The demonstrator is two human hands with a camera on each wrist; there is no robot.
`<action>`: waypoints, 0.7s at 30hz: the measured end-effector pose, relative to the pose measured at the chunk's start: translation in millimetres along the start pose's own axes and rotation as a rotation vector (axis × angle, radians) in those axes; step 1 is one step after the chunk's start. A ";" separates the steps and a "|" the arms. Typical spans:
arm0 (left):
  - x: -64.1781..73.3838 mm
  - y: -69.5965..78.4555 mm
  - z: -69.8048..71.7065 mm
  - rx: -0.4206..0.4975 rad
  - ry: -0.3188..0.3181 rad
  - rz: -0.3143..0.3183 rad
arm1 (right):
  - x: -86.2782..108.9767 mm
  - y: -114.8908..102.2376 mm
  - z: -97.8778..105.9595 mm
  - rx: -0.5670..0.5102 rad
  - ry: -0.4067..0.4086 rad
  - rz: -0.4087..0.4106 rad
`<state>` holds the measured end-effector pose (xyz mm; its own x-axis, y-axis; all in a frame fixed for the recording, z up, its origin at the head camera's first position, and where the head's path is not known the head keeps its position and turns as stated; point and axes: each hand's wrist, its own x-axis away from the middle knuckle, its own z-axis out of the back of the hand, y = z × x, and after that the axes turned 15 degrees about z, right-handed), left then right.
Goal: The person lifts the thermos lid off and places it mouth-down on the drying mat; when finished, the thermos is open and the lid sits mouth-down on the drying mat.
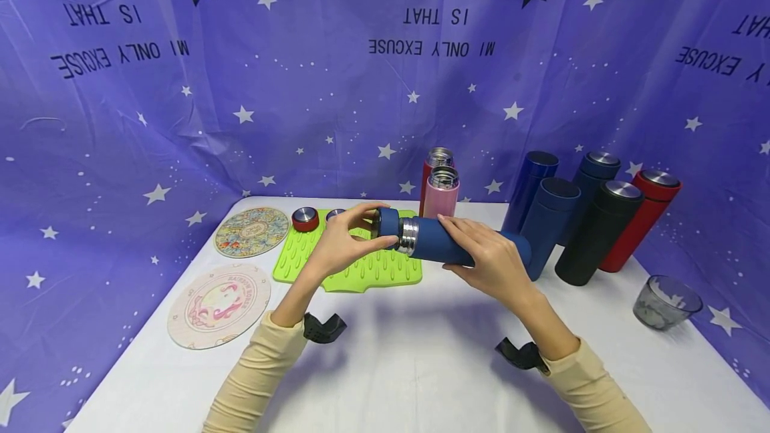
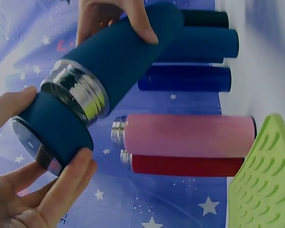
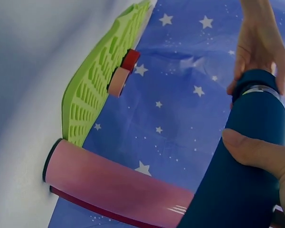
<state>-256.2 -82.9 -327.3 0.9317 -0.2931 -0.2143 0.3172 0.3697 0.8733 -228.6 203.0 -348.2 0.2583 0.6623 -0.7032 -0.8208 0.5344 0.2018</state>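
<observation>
A dark blue thermos bottle (image 1: 434, 240) is held nearly level above the table, its shiny steel neck pointing left. My right hand (image 1: 494, 264) grips the bottle's body, with the thumb across its side in the right wrist view. Between the thumb and fingers of my left hand (image 1: 338, 244) is the blue lid (image 2: 57, 127), its silver top facing away from the bottle. The lid sits at the mouth, off the neck's thread; the left wrist view shows the steel neck (image 2: 80, 90) bared. Whether their rims touch, I cannot tell.
Behind stand lidless pink (image 1: 441, 203) and red (image 1: 426, 176) bottles. A green mat (image 1: 367, 277) bears a red lid (image 1: 305, 220) and a partly hidden lid. Several capped bottles (image 1: 595, 232) and a glass bowl (image 1: 666, 303) are at right; two round mats (image 1: 219, 306) lie left.
</observation>
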 end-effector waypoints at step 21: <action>-32.7 -40.6 14.3 -0.223 0.085 0.018 | 2.6 9.2 3.1 -0.307 0.081 -0.309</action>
<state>-302.0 -100.9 -349.4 0.9460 -0.2131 -0.2441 0.3231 0.5625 0.7611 -233.9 211.2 -346.0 0.4850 0.4458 -0.7523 -0.8275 0.5122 -0.2300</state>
